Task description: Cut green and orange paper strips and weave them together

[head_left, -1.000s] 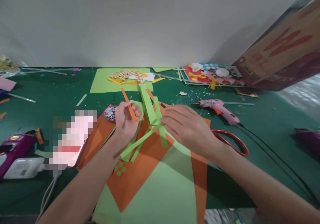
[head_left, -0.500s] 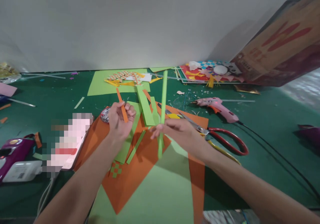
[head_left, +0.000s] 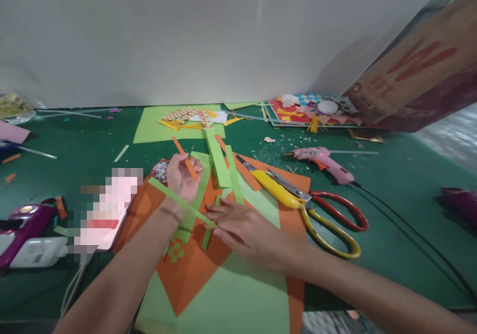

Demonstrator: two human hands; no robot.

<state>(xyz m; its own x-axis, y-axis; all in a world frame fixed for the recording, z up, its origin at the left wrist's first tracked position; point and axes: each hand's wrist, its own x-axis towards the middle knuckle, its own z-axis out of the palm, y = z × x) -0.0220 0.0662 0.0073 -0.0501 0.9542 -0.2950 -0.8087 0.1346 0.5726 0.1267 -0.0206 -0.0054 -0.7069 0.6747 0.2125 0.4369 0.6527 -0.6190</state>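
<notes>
My left hand (head_left: 182, 177) is closed on an orange paper strip (head_left: 185, 158) that sticks up and to the left. My right hand (head_left: 246, 230) lies low over the orange sheet (head_left: 194, 269) and pinches one end of a long green paper strip (head_left: 179, 201), which slants across my left wrist. Loose green strips (head_left: 219, 162) lie just beyond both hands. A small green and orange woven patch (head_left: 176, 251) rests on the orange sheet below my left wrist.
Scissors with a red and a yellow handle (head_left: 331, 219) and a yellow utility knife (head_left: 274, 189) lie right of my hands. Behind them sits a pink glue gun (head_left: 324, 160) with its cable. A phone (head_left: 108, 207) and a purple device (head_left: 20, 224) lie at left; a cardboard box (head_left: 417, 70) stands at right.
My right hand picked a green strip off the pile, raised it upright, then brought it down and leftward so it now slants across my left wrist. The scissors and knife came into view.
</notes>
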